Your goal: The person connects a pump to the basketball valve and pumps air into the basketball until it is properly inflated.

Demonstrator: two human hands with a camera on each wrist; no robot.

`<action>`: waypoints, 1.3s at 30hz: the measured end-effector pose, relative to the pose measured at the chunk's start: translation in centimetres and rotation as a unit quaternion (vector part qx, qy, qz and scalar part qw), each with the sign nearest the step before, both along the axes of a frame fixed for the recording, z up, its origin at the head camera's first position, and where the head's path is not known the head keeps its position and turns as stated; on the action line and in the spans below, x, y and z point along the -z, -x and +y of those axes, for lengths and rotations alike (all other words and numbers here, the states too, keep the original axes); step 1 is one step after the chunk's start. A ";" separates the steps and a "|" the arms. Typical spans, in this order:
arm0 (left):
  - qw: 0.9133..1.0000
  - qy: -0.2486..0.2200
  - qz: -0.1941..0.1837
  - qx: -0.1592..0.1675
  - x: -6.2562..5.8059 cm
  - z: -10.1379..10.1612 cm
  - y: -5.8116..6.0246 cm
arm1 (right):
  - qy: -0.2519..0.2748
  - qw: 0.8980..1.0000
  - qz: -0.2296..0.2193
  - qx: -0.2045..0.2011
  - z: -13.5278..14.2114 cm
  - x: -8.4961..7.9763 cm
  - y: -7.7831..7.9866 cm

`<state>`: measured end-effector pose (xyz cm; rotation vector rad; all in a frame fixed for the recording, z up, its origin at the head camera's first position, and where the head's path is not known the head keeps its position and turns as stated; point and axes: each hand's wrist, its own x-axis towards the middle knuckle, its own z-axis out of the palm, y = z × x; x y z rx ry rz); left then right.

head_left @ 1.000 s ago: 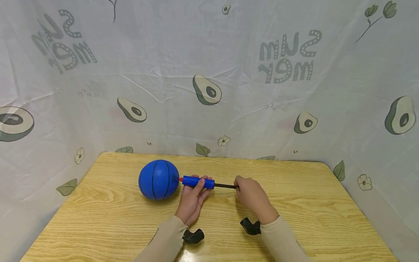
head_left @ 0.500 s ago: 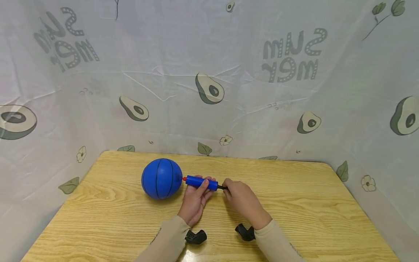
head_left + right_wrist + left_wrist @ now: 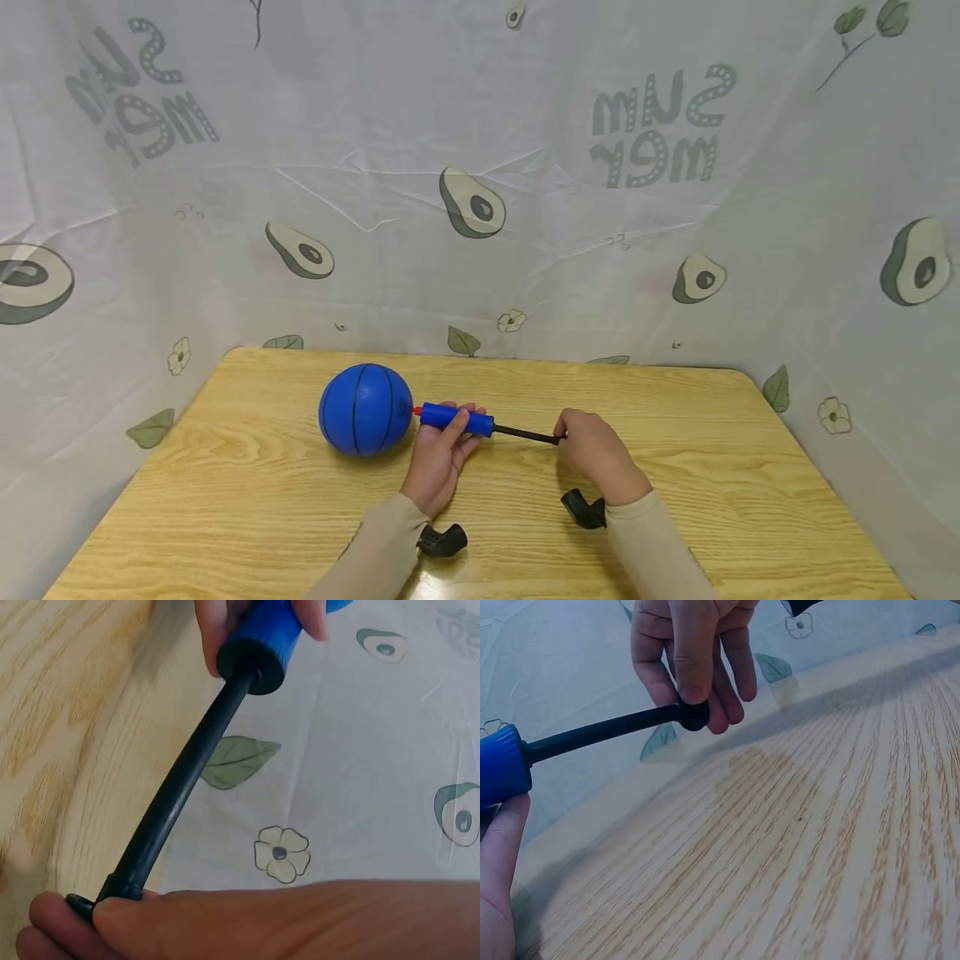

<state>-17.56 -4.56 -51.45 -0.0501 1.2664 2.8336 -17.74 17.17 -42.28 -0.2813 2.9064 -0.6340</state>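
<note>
A blue ball (image 3: 365,410) with dark seam lines rests on the table's left half. Up against its right side is the red tip (image 3: 417,411) of a blue hand pump (image 3: 457,419). My left hand (image 3: 437,464) grips the pump's barrel, thumb across its front. Out of the barrel's right end comes a long black rod (image 3: 184,784), drawn well out. My right hand (image 3: 596,454) pinches the black handle (image 3: 694,716) at the rod's end between thumb and fingers; in the right wrist view most of that handle is hidden by the thumb.
The wooden table (image 3: 712,467) has a pale cloth (image 3: 570,250) printed with avocados and leaves hanging behind it and at both sides. A black curved piece sits at each wrist, one by the left sleeve (image 3: 442,542) and one by the right.
My right hand first pushed the rod left into the barrel, then drew it back out to the right, farther than before. My left hand and the ball stay nearly in place.
</note>
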 end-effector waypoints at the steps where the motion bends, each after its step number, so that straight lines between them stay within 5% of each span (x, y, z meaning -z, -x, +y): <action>1: 1.000 0.000 -0.003 0.000 0.0 0.0 0.0 | -0.002 1.000 0.001 -0.004 0.1 0.1 0.1; 18: 1.000 0.003 0.004 -0.012 -0.4 0.3 -0.2 | 0.025 0.985 0.152 -0.080 -3.7 0.6 -0.3; 25: 1.000 0.015 0.000 -0.006 -0.6 0.4 -0.3 | 0.070 0.985 0.131 -0.093 -4.8 1.0 -0.5; 34: 1.000 -0.001 0.001 0.025 -0.6 0.1 -0.8 | 0.019 0.987 0.130 -0.098 -5.3 2.0 -0.6; 39: 0.997 0.067 0.006 0.031 -0.1 0.0 -0.8 | 0.078 0.982 0.109 -0.135 -5.0 3.0 0.3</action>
